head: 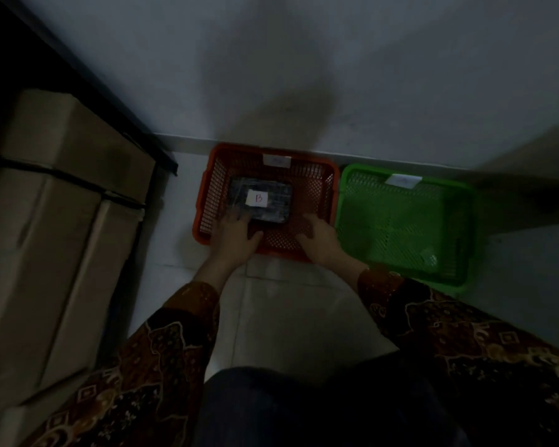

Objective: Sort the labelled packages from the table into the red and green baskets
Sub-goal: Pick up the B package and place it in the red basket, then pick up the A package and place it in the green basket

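Observation:
A dark package (273, 204) with a white label marked "B" lies flat inside the red basket (317, 175) on the floor. My left hand (234, 235) is over the basket's near left part, fingers spread, its fingertips at the package's near left corner. My right hand (318, 235) hovers over the basket's near right part, fingers loosely curled, holding nothing. The green basket (400, 221) stands right beside the red one, with a small clear item in its near right corner. Each basket has a white tag on its far rim.
Stacked cardboard boxes (55, 221) fill the left side, with a dark table leg (117, 124) behind them. A grey wall (304, 75) rises just beyond the baskets. Pale floor tiles (288, 311) lie between my knees and the baskets. The scene is dim.

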